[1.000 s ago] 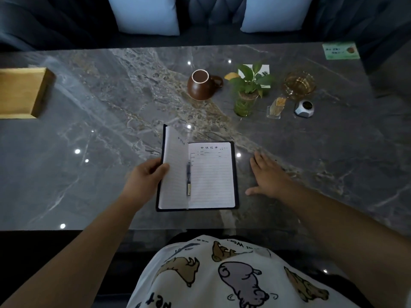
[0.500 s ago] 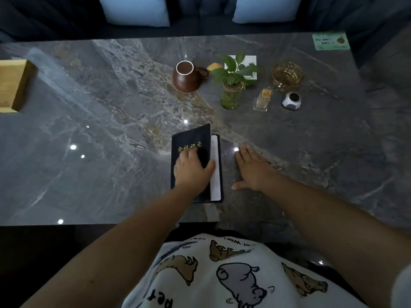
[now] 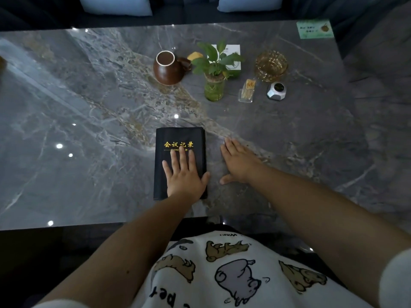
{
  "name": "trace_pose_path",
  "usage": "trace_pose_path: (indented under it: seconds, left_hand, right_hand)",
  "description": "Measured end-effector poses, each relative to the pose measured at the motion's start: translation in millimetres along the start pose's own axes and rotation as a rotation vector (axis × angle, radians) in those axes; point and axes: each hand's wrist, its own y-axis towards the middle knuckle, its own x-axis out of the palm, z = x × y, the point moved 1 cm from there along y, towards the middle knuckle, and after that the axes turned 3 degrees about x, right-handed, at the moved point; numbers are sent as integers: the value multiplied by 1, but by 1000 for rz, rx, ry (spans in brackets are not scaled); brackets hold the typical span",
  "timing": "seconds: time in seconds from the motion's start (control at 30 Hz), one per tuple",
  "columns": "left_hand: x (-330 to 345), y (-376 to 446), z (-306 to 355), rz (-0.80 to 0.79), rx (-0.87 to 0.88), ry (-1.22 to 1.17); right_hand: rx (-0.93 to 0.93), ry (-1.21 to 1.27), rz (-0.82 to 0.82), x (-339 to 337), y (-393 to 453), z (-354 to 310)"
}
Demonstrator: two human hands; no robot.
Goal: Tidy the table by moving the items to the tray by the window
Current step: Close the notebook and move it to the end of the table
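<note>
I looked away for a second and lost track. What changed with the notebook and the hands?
The left hand folded the open notebook shut, cover swung over to the right, and now presses flat on the closed black cover. The pen on its page is now hidden. The right hand stayed flat on the table; the mug and plant did not move.

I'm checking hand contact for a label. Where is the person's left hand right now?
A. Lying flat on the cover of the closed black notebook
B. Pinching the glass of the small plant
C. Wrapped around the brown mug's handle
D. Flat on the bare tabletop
A: the left hand lies with straight fingers on the cover of the closed black notebook, while the right hand rests flat on the table beside it.
</note>
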Motion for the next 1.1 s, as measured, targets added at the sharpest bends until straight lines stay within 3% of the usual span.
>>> trace_pose_path:
  seconds: [0.2,0.33,0.47,0.63,0.77,1.1]
  left_hand:
    - [-6,-14,-14,123,124,-91]
    - [-6,-36,-41,137,202,-48]
    - [1,-49,-37,72,155,-4]
    - [5,-49,-27,78,91,-11]
    - [8,-49,-21,69,76,-3]
    - [18,-49,-13,109,39,12]
  right_hand:
    - [-59,57,34,-13,-3,7]
    - [-134,124,234,-24,-2,5]
    - [-254,121,374,-39,8,-15]
    - [-327,-91,246,-47,32,-34]
    - [-323,-107,115,-41,40,-22]
    - [-346,-142,195,-36,41,-20]
